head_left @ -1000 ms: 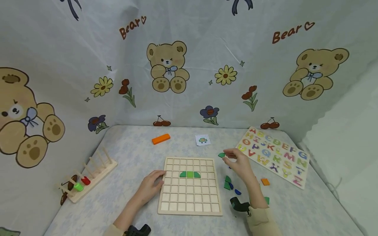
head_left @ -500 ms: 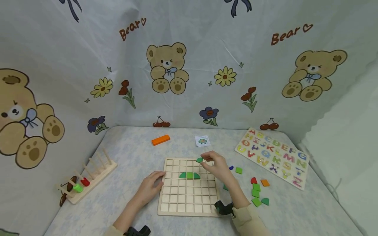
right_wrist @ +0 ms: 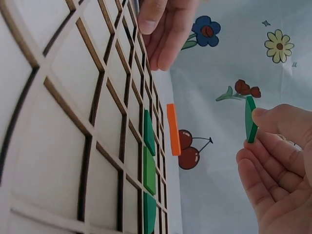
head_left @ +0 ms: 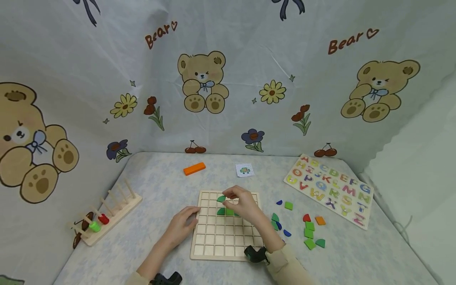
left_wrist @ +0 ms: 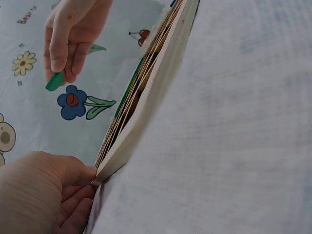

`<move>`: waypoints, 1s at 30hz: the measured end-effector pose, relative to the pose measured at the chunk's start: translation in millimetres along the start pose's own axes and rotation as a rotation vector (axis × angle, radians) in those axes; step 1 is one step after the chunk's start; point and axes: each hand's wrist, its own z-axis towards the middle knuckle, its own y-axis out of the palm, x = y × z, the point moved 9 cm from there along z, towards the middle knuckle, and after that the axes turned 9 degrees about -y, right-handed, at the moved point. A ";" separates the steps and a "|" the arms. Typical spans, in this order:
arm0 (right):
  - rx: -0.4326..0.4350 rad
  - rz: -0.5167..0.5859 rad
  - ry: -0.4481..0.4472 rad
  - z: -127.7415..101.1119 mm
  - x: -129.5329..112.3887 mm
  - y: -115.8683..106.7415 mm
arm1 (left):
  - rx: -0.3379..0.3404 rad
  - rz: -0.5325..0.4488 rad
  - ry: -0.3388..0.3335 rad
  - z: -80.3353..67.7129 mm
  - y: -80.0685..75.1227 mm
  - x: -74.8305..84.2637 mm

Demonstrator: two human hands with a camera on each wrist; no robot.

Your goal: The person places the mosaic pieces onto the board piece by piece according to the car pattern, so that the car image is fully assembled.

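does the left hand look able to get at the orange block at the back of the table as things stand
Probably yes. The left hand rests at the grid board's left edge, holding nothing, and the tabletop between it and the orange block looks bare. The right hand, pinching a green piece, hovers over the board, off that path.

Open tabletop far of the grid board
Loose tiles crowd its right; the left hand blocks its left edge.

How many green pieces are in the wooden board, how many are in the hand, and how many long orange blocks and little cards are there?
placed green pieces in the grid board: 3
held green piece in the right hand: 1
long orange block: 1
picture card: 1
Total: 6
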 end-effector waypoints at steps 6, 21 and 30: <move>-0.008 0.022 0.003 7.0 -5.3 10.8 | -0.006 -0.006 -0.019 0.8 0.8 -1.6; -0.021 0.079 0.017 2.7 -11.6 26.7 | 0.016 -0.005 0.000 1.3 -0.2 -0.8; -0.029 0.119 0.002 -4.1 -14.3 33.1 | 0.022 -0.009 -0.005 1.2 -0.2 -0.2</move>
